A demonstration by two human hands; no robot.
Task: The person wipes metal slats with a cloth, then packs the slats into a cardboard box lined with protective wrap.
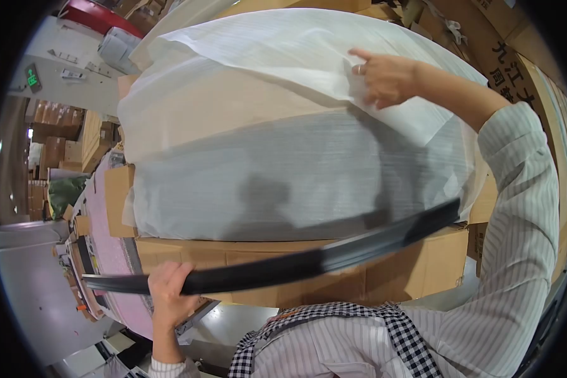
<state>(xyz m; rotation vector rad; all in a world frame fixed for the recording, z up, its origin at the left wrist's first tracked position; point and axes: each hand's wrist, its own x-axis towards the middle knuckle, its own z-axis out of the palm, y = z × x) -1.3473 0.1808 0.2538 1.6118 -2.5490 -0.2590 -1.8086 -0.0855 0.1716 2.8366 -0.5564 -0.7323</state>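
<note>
My left hand (169, 291) is wrapped round a long, slightly curved black trim strip (258, 277), near its left end. The strip slants up to the right in front of the carton, its right part glossier. My right hand (389, 79) is at a thin white foam sheet (277, 47), its index finger stretched out and the other fingers bent in at the sheet. The sheet's upper layer is folded back, with a loose corner below my hand. Beneath lies another translucent layer (283, 170), partly in shadow.
The sheets lie over a large cardboard box (390, 271) in front of me. More cartons (510, 57) with printed characters stand at the right. On the left are a pink padded surface (110, 220), stacked boxes (60, 120) and a green bag (66, 192).
</note>
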